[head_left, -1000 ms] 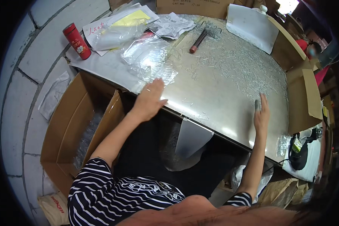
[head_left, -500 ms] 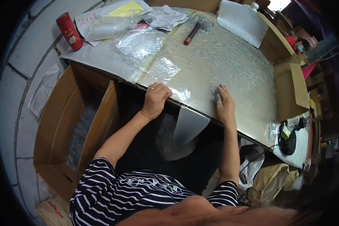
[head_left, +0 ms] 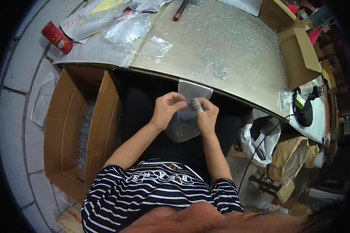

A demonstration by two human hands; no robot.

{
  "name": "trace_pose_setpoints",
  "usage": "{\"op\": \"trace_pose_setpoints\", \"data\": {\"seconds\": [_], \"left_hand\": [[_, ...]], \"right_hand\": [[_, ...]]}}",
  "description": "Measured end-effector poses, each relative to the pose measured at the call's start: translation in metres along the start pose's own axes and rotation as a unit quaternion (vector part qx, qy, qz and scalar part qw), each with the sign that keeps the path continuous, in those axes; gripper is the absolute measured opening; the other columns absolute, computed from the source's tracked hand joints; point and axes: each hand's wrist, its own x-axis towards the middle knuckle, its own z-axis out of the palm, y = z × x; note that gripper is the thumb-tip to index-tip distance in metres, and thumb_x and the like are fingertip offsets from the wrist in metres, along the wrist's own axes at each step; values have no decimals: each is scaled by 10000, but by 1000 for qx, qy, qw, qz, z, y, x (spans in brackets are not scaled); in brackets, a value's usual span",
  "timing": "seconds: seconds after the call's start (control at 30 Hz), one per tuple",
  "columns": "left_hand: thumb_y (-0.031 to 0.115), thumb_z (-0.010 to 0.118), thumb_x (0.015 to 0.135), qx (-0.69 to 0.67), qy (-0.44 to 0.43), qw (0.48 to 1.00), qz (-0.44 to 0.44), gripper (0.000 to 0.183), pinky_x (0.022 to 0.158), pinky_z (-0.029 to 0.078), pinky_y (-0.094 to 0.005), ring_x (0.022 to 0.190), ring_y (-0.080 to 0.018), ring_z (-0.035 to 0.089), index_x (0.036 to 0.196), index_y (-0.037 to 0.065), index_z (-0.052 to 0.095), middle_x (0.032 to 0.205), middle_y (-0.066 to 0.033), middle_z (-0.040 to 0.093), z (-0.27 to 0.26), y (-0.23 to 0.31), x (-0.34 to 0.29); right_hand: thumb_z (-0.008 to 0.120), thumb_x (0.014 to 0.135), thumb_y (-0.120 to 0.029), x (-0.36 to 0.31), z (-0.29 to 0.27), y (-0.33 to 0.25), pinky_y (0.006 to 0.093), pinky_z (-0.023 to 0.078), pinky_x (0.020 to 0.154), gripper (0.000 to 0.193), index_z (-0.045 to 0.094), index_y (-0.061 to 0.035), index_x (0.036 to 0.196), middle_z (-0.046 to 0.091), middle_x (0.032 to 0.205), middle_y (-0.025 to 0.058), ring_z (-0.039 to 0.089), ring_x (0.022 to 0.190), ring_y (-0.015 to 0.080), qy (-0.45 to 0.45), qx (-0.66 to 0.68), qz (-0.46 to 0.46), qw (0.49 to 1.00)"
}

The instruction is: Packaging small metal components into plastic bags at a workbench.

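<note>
My left hand point(head_left: 168, 111) and my right hand point(head_left: 207, 115) meet over my lap, in front of the table edge. The left has its fingers curled toward the thumb. On the right, a finger wears a pale wrapping, and its fingertips are pinched together near the left's. Whatever lies between the fingertips is too small to make out. Below the hands, a translucent grey sheet point(head_left: 195, 89) hangs from the table edge into my lap, with small dark bits lower down. Thin silvery metal pins point(head_left: 216, 65) are heaped on the metal tabletop point(head_left: 171, 64) just beyond, with more scattered farther back.
A deep cardboard box point(head_left: 66, 128) with shiny small pieces inside stands at my left. Clear plastic bags point(head_left: 128, 27), a red flask point(head_left: 57, 37) and a dark-red handled tool point(head_left: 179, 11) lie farther back. Cardboard point(head_left: 299, 58) walls the right side, near a black cabled device point(head_left: 304, 112).
My right hand has left the pins on the tabletop and come back to my left hand over my lap. My left hand has moved off the table edge. The view has shifted.
</note>
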Motion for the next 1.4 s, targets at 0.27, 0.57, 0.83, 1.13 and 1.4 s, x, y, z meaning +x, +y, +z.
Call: {"op": "trace_pose_setpoints", "data": {"seconds": [0.27, 0.57, 0.83, 1.13, 1.4], "left_hand": [[67, 590, 910, 269, -202, 942, -11, 142, 540, 429, -228, 600, -60, 528, 869, -9, 702, 725, 9, 603, -24, -8, -8], [73, 722, 793, 250, -360, 883, -167, 95, 554, 462, -232, 596, -84, 580, 786, -6, 669, 653, -19, 636, -60, -46, -28], [67, 754, 739, 362, -168, 913, -79, 211, 615, 496, -304, 656, -170, 631, 849, -31, 604, 738, -126, 657, -61, -69, -5], [-12, 681, 788, -7, -21, 995, -98, 371, 767, 522, -263, 851, -153, 656, 1133, -87, 570, 924, -105, 672, -40, -70, 14], [620, 331, 963, -327, -218, 863, -317, 761, 775, 538, -316, 827, -238, 687, 1004, -61, 667, 913, -163, 703, -92, -127, 4]], "right_hand": [[675, 859, -35, -23, -30, 16, 234, 489, 759, 390, 559, 68, 1217, 650, 923, 43, 605, 842, 102, -118, 88, 155, 977], [718, 766, -32, -62, -51, 60, 297, 514, 710, 156, 701, -10, 919, 700, 800, 87, 660, 752, 168, -425, -85, 165, 886], [659, 771, -26, 6, -81, 21, 358, 517, 740, 205, 710, -72, 964, 669, 891, 151, 651, 831, 307, -276, -375, 10, 885], [637, 889, -203, 121, -60, -13, 405, 282, 1129, 490, 504, -110, 1352, 367, 1473, 201, 294, 1393, 370, -35, -407, -160, 899], [495, 803, 87, 31, -13, -50, 398, 363, 1080, 456, 591, -46, 1229, 509, 1359, 158, 417, 1323, 348, -112, -434, -151, 881]]}}
